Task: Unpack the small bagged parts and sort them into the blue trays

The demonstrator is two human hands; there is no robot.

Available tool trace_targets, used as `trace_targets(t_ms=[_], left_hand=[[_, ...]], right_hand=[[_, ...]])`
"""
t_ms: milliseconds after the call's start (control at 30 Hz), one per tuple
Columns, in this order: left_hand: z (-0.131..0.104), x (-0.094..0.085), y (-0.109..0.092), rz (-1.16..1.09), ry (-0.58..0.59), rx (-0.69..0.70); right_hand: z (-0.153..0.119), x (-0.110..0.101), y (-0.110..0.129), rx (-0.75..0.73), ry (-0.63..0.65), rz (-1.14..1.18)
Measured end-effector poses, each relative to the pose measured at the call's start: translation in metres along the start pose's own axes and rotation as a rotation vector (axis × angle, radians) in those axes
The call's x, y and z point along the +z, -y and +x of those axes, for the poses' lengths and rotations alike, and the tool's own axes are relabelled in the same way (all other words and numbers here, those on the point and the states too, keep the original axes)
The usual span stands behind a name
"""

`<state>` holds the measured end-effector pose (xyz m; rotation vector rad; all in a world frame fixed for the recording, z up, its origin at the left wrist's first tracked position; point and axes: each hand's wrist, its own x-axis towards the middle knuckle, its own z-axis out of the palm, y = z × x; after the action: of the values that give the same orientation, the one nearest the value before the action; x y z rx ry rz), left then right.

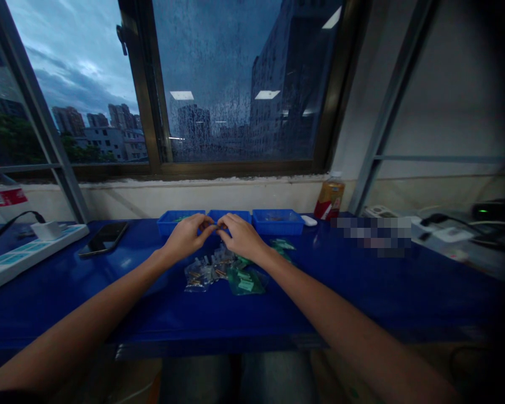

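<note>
My left hand (188, 234) and my right hand (240, 235) meet fingertip to fingertip in front of the blue bins. Both are closed in a pinch, and whatever sits between the fingers is too small and dark to name. Just below them on the table lie several small clear bags (200, 275) with copper-coloured pieces inside. Beside these is a green bag (246, 280) holding pale green pieces. More pale green pieces (283, 244) lie right of my right wrist. Behind the hands stand a left blue bin (165, 226), a middle blue bin (247, 216) and a right blue bin (278, 228).
On the blue table (151, 314), a phone (104, 239) and a white power strip (37, 252) lie at the left, near a bottle (6, 193). A white mouse (308, 221) and an amber bottle (330, 197) stand at the back right. Cables and adapters (446, 233) lie farther right.
</note>
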<state>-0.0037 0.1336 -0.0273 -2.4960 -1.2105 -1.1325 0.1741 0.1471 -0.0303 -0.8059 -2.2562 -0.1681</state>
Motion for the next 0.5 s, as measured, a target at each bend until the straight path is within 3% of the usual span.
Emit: trace_targets(t_ms=[200, 500], left_hand=[[0.0013, -0.0044, -0.0027, -0.063, 0.008, 0.030], [0.0068, -0.0025, -0.0045, -0.159, -0.011, -0.152]], right_hand=[[0.0005, -0.0018, 0.0025, -0.004, -0.005, 0.016], [-0.0001, -0.0055, 0.0056, 0.018, -0.051, 0.063]])
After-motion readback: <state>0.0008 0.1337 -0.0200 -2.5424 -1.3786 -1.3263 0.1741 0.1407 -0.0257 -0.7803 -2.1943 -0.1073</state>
